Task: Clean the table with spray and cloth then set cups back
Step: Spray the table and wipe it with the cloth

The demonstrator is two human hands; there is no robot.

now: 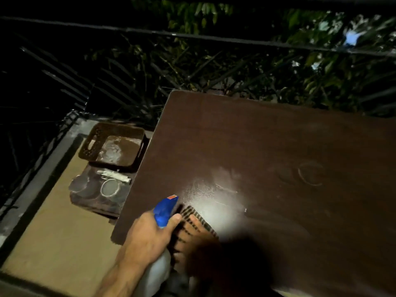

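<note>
Spray bottle (164,213), with a blue trigger head and a pale body, is gripped by the left hand (147,236) at the near left corner of the dark brown surface (278,146), around seven o'clock in the view; its nozzle is aimed toward one o'clock over the wood. The left fingers (174,219) are wrapped around the neck, one laid along the trigger. Just to the right of the bottle, a dark striped cloth (198,218) is pressed onto the surface under the right hand (192,234), whose fingers are spread flat on the fabric rather than clenched; most of that hand is lost in deep shadow, so its hold can only be partly judged. A bright glare and a hazy, possibly wet patch are seen on the wood just beyond the cloth, and a faint ring mark (310,173) lies toward three o'clock. Off the surface, at nine o'clock, a brown perforated basket (90,144) is set on the floor, and beside it a low dark stand carries a clear glass cup (110,188)
</note>
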